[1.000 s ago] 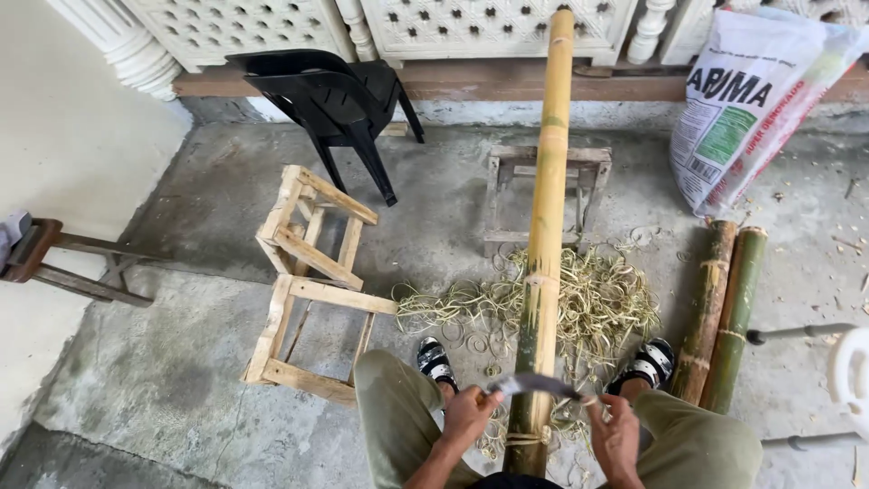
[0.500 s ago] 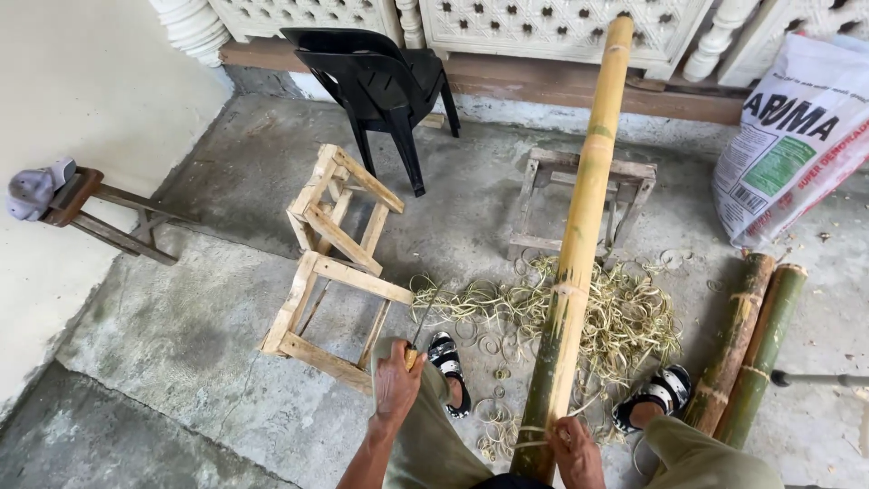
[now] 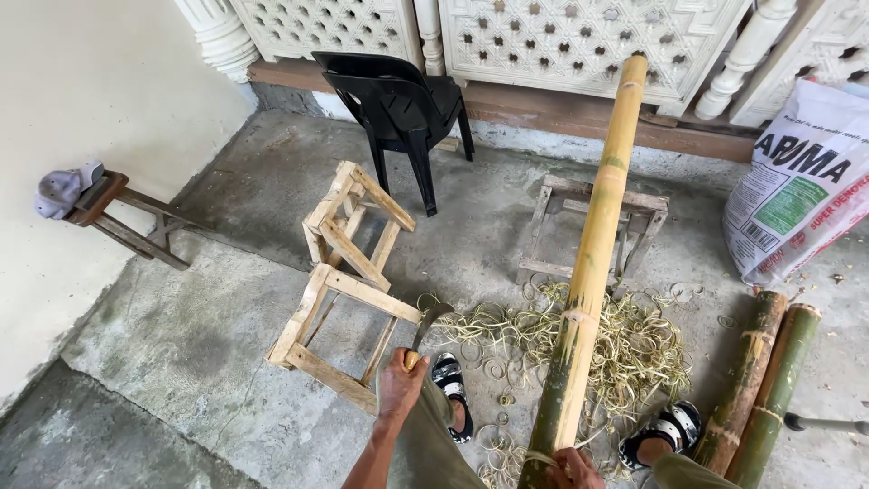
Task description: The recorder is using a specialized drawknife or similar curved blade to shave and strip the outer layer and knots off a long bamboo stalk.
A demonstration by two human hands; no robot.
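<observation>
Down at the bottom centre of the frame, the left hand (image 3: 401, 382) is wrapped tight around the handle of a curved knife (image 3: 427, 323), fingers fully closed, the dark blade pointing up and to the right, just beside the pale wooden frame stool (image 3: 348, 299) lying tipped on the concrete. Over at the bottom edge, right of centre, the right hand (image 3: 572, 468) grips the base of the long bamboo pole (image 3: 593, 263), fingers curled around it, though the frame cuts part of that hand off. The pole runs from the bottom centre right up to the upper right of centre, green at the foot and yellow above, resting across a low grey wooden stool (image 3: 593, 231) in the middle of the picture. Around its lower half lies a loose heap of pale curled bamboo shavings (image 3: 625, 349), with the person's two sandalled feet set either side, the left sandal (image 3: 450, 376) just right of the knife hand and the right sandal (image 3: 672, 427) near the lower right. Two shorter green bamboo pieces (image 3: 765, 385) lie side by side at the lower right. A black plastic chair (image 3: 403, 104) stands at the top centre, a printed white sack (image 3: 801, 181) leans at the upper right, and a dark wooden bench (image 3: 122, 213) sits at the left edge.
</observation>
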